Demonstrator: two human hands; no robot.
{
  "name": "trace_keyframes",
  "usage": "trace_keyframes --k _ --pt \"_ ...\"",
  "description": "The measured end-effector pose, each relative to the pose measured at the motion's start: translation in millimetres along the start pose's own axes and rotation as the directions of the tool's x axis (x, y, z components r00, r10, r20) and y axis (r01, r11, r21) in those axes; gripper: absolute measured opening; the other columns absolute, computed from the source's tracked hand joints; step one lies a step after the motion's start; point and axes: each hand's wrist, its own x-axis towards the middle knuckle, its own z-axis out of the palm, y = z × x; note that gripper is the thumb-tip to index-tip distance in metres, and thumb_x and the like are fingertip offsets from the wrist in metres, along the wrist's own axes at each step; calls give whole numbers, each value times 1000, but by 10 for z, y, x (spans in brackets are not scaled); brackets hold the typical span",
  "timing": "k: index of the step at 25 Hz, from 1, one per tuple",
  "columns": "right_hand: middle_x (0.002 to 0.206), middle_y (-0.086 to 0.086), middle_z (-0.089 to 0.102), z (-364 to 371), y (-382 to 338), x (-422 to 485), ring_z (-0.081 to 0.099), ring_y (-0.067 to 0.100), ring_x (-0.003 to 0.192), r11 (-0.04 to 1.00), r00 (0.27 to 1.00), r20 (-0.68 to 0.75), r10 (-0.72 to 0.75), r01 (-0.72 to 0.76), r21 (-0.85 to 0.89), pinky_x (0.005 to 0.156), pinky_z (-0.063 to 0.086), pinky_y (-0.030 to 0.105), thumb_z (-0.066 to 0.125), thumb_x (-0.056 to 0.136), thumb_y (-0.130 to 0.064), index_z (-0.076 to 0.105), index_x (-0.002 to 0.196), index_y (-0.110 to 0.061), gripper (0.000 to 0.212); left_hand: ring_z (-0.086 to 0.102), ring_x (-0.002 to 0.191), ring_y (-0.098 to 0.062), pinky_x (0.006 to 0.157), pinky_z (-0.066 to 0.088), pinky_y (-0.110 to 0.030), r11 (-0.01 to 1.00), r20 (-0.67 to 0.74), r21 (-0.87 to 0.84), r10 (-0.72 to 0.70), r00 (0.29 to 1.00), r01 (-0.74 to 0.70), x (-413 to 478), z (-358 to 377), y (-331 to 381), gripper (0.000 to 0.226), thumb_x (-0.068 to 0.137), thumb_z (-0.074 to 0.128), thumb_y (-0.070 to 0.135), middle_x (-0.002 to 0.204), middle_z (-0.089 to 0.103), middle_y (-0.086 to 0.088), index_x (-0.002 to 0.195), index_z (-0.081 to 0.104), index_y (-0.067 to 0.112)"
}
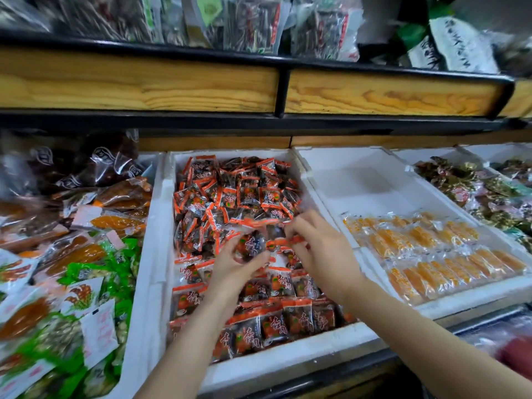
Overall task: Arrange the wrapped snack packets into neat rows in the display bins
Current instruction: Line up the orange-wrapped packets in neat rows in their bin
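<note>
Wooden shelving (138, 82) runs across at 12 o'clock. Below it the centre bin (157, 254), white foam, holds the red-and-black snack packets (230, 191) — heaped loose toward 12, lying in rows toward 6. Orange sticks (431, 254) fill the bin at 3 o'clock. Mid-bin, my left hand (233, 266) curls round one packet (250, 244); my right hand (319, 249) pinches the orange edge of a second packet (296, 240) just beside it.

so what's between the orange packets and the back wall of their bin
Head view: only bare white bin floor lies behind the orange packets.
</note>
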Motion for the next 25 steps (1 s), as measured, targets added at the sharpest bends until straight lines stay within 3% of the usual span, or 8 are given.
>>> trace_keyframes --k 2,6,11,13,15,19,22,25 --pt "94 -4 51 -72 -90 -153 44 9 76 998 997 -46 -55 54 -13 44 41 27 53 78 -7 46 88 -25 22 70 88 -24 76 59 -33 981 72 -195 8 997 6 -227 138 48 25 89 62 10 101 69 -11 111 59 22" --pt "90 2 49 -260 -114 -458 48 16 75 992 991 -37 -129 129 0 45 47 35 56 70 6 46 84 -17 29 70 96 -29 79 58 -41 904 165 -418 -24 986 92 -612 224 99 24 96 54 18 106 72 -9 119 58 12" --pt "99 3 49 -616 -200 -824 50 15 87 961 945 173 -278 274 46 67 51 27 65 70 7 48 89 -18 35 69 99 -25 84 57 -40 973 204 -229 32 978 16 -1129 402 21 37 83 68 17 109 71 -11 119 57 14" --pt "107 -4 48 -771 -249 -973 50 3 93 963 950 236 -204 151 224 79 45 16 61 81 0 57 101 -19 28 69 98 -19 82 57 -34 989 128 -137 74 989 -56 -1273 454 -27 34 86 68 22 109 70 -7 117 55 23" --pt "113 -8 49 -932 -330 -1115 53 -3 97 907 955 296 -1 -124 402 82 46 13 59 86 -3 51 114 -27 38 65 103 -16 89 54 -35 988 94 -2 152 984 -152 -1428 492 -56 37 82 70 31 115 67 -3 116 54 32" --pt "114 2 57 -1221 -499 -1368 66 9 90 521 785 532 318 -613 594 73 54 21 63 88 -19 41 122 -22 40 62 99 -8 80 53 -25 953 -1 61 297 955 -296 -1853 736 -90 33 83 72 29 111 62 7 104 48 40" --pt "94 5 63 -1371 -599 -1502 65 6 67 501 785 495 372 -619 605 61 53 20 63 88 -20 57 108 -13 22 57 104 -4 82 49 -20 931 -40 2 366 930 -366 -2145 941 -98 34 87 66 31 116 56 12 109 44 45" --pt "84 9 67 -1536 -579 -1559 61 10 69 445 774 449 447 -628 639 61 51 18 65 87 -23 68 95 -10 16 65 99 -10 79 53 -22 938 -14 -97 333 943 -333 -2313 971 -58 33 88 64 31 115 61 7 113 47 42"
